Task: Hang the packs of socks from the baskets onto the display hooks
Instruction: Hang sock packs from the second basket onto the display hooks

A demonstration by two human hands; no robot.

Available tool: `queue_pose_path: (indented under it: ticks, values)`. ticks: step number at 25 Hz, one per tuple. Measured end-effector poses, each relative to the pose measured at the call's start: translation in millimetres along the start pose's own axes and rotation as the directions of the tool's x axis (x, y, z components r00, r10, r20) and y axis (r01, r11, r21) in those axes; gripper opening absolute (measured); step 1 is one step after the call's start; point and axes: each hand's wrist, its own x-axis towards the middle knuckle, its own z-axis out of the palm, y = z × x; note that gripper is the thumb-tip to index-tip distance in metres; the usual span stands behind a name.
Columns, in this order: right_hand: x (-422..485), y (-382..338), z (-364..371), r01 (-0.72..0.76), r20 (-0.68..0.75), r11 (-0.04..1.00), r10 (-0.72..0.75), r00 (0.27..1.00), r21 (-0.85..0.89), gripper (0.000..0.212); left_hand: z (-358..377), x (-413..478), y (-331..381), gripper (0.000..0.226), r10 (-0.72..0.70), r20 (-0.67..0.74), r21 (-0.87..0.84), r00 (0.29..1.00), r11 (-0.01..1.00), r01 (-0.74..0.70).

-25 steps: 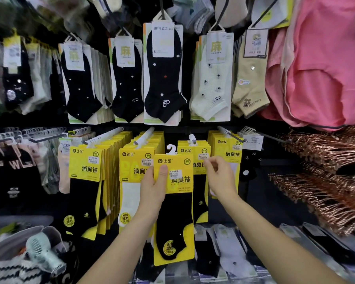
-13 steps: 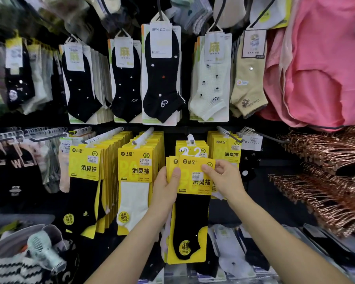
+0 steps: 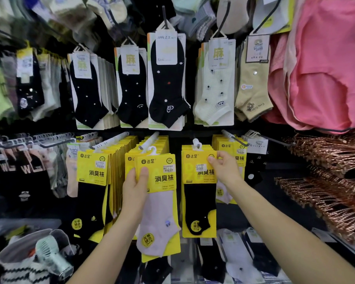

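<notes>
1. Holding a pale-sock pack (image 3: 160, 212) by the left edge of its yellow card, the left hand (image 3: 134, 187) has its thumb pressed on the front and its fingers curled behind. The pack sits in front of the middle of the display's lower row. Its white plastic hanger (image 3: 152, 149) is just beside a display hook (image 3: 150, 140), though whether it is on the hook I cannot tell.
2. The right hand (image 3: 223, 169) pinches the top right corner of a black-sock pack (image 3: 199, 191), which appears to hang on the neighbouring hook (image 3: 196, 142) to the right.
3. These packs look light, with a soft sock on a stiff, probably slick card. I'd grip the card high up, near the hanger, so it neither swings nor bends.
4. The yellow cards read "达足" and "消臭袜", with a round "无骨缝合" sticker low down, and the price labels are too small to read. The upper row shows "JIAN Z.X" and "麻" — the other tags blur.
</notes>
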Motion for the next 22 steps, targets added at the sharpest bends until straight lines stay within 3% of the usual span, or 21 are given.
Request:
queue_pose_path:
  ticks: [4,8,10,13,15,18,22]
  values:
    - [5,3,15,-0.065,-0.048,0.996,0.062,0.997,-0.065,0.009,0,-5,-2,0.016,-0.008,0.068,0.001,0.998,1.000,0.008]
    - [2,8,9,-0.055,-0.114,0.983,0.035,0.993,-0.175,0.016,17,-13,-3,0.017,0.008,0.136,-0.014,0.991,1.000,-0.006]
    - [-8,15,1,-0.041,-0.186,0.988,0.013,0.982,-0.150,0.028,24,-14,-4,0.015,0.017,0.149,-0.014,0.989,1.000,-0.015]
    - [-28,16,0,0.107,-0.031,0.994,-0.108,0.994,-0.039,0.015,41,-19,-5,0.012,0.025,0.155,0.002,0.988,1.000,-0.026]
    - [-38,13,3,0.168,0.096,0.983,-0.161,0.982,-0.072,0.012,54,-23,-8,0.011,0.021,0.149,0.012,0.989,1.000,-0.023]
    - [-37,12,-5,0.135,0.065,0.983,-0.128,0.990,-0.124,0.013,65,-28,-12,0.018,-0.005,0.135,0.004,0.991,1.000,0.004]
    - [-23,10,-25,0.017,-0.028,1.000,-0.017,0.999,-0.024,0.010,49,-19,-14,0.024,0.011,0.038,0.015,0.999,1.000,-0.011]
